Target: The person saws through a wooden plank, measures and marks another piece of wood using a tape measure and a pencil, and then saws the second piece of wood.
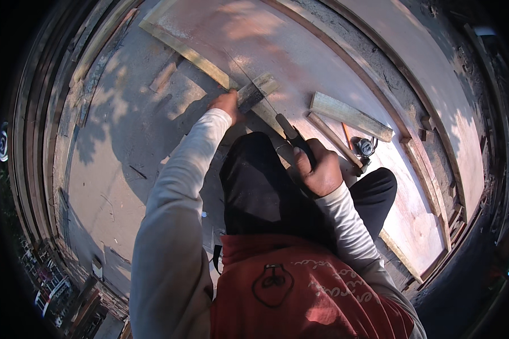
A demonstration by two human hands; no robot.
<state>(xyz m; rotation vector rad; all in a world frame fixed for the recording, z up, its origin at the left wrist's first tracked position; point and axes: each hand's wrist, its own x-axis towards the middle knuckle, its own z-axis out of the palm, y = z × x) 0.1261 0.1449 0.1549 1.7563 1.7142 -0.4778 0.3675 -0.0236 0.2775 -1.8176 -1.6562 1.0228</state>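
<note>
My left hand is closed round the near end of a short wooden block. The block lies across the pale timber edge of a large panel. My right hand grips the black handle of a handsaw. The saw's thin blade shows almost edge-on and runs up past the block, meeting it between its middle and its far end. How deep the blade sits in the wood I cannot tell. My knee is just below the block.
Right of the saw, a wood offcut, a hammer, an orange pencil-like stick and a tape measure lie on the panel. Long timber strips border it. A small wood scrap lies on the ground at left, near stacked planks.
</note>
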